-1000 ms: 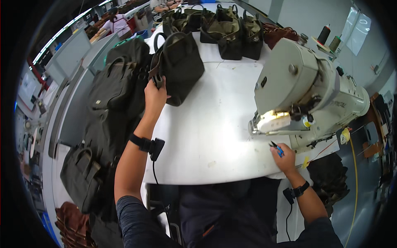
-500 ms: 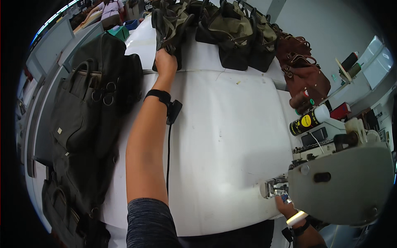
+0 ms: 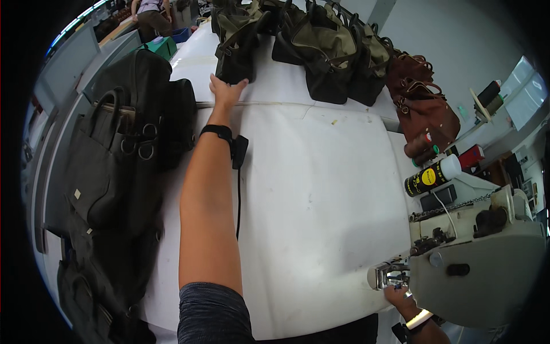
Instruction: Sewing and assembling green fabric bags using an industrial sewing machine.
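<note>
Many bags [image 3: 236, 63] border the wide bench [image 3: 321, 200]; left hand [image 3: 228, 92], spread, touches one; right hand [image 3: 403, 304], near sewing machine [image 3: 475, 266], has unclear hold.

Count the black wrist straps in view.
2: one strap behind the left hand, which is at a dark bag's base; the other behind the right hand, by the sewing machine, partly obscured. More could be hidden.
</note>
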{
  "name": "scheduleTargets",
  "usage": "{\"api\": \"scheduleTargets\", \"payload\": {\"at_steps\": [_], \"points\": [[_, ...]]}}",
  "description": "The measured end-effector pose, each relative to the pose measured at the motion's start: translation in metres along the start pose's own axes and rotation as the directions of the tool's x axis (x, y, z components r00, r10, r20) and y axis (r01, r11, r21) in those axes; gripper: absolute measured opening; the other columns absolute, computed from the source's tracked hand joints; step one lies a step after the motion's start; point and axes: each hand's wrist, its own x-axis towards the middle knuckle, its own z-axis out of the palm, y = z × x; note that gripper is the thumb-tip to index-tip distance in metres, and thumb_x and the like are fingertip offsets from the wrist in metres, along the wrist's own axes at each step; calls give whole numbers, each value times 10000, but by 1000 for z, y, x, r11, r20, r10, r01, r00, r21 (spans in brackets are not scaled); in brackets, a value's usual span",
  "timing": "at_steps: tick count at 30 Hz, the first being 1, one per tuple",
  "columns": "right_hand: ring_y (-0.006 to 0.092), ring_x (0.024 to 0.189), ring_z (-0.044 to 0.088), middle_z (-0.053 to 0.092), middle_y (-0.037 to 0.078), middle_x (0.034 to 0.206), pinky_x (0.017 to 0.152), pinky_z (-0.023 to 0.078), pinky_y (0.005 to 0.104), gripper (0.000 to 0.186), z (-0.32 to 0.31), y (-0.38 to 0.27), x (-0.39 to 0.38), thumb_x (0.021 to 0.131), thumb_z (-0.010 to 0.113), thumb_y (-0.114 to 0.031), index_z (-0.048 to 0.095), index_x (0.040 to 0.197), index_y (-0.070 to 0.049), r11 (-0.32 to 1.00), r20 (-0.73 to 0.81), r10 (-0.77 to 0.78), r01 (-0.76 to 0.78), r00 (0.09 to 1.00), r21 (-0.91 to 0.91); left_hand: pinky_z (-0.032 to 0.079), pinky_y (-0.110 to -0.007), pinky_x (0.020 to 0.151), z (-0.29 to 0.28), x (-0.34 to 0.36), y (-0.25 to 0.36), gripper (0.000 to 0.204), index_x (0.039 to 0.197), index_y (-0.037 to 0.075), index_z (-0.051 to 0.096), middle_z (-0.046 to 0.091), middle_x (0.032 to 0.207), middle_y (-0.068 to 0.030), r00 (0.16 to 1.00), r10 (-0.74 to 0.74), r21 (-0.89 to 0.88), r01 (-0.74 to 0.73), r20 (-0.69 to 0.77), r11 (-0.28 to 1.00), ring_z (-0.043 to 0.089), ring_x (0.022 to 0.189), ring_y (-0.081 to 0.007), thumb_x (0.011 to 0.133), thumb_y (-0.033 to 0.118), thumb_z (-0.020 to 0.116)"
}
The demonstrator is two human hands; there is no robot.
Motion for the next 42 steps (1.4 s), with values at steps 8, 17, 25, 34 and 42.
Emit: {"api": "scheduleTargets", "payload": {"at_steps": [8, 17, 25, 34, 42], "points": [[110, 641, 496, 544, 20, 706, 598, 445, 305, 160, 5, -21, 25, 972, 691, -153, 620, 963, -10, 991, -135, -134, 135, 982, 4, 462, -449, 1156, -46, -94, 82, 770, 1418, -138, 502, 452, 1526, -347, 881, -98, 631, -251, 464, 734, 455, 1444, -458, 828, 229, 833], [238, 628, 609, 613, 118, 730, 621, 495, 375, 209, 0, -45, 35, 976, 722, -210, 634, 977, -20, 980, -139, -171, 182, 975, 76, 471, -468, 1123, -216, -272, 240, 671, 1362, -84, 535, 505, 1484, -282, 792, 165, 703, -601, 588, 381, 525, 1359, -440, 861, 260, 819], [269, 641, 612, 628, 130, 765, 637, 497, 374, 211, -3, -46, 32, 999, 706, -224, 644, 1005, -22, 963, -155, -219, 239, 963, 123, 429, -460, 1166, -467, -392, 283, 729, 1430, -71, 525, 489, 1536, -277, 978, -74, 976, -184, 194, 117, 499, 1406, -436, 905, 378, 759], [349, 746, 683, 677, 161, 833, 691, 526, 412, 229, -5, -46, 31, 1007, 695, -260, 648, 1005, -36, 955, -178, -252, 273, 951, 112, 500, -408, 1070, -565, -387, 239, 744, 1364, 3, 641, 676, 1350, -214, 932, -335, 953, -36, 141, 301, 639, 1275, -355, 741, 325, 889], [439, 821, 669, 681, 182, 871, 698, 532, 489, 226, -11, -49, 28, 961, 718, -260, 621, 947, -56, 943, -286, -298, 327, 911, 57, 572, -460, 845, -638, -282, 157, 446, 924, 41, 805, 774, 928, -187, 825, -272, 662, -562, 495, -496, 747, 951, -343, 861, 478, 738]]}}
